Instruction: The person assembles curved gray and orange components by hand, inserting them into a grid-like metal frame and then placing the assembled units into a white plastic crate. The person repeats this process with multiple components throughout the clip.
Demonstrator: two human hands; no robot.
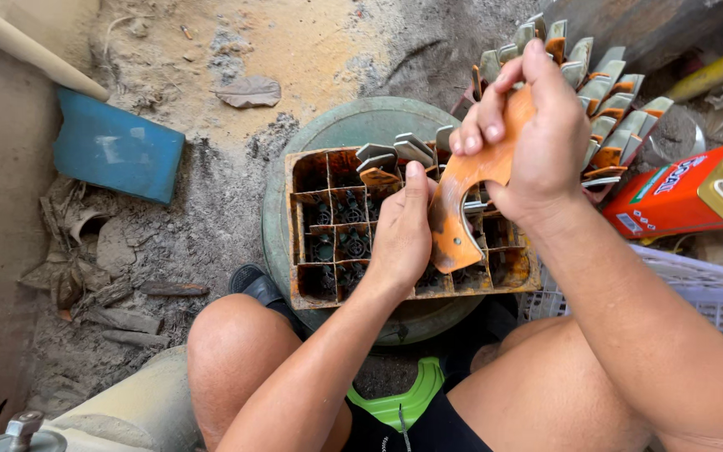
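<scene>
Hands centre frame: left hand (401,230) pinching the lower end of an orange plate (465,201), right hand (529,125) clamped round its top, just above the rusty grid crate (311,243).

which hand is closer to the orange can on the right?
Right. The right hand grips the upper end of the orange curved plate, just left of the orange can. The left hand holds the plate's lower part, farther left over the gridded tray.
</scene>
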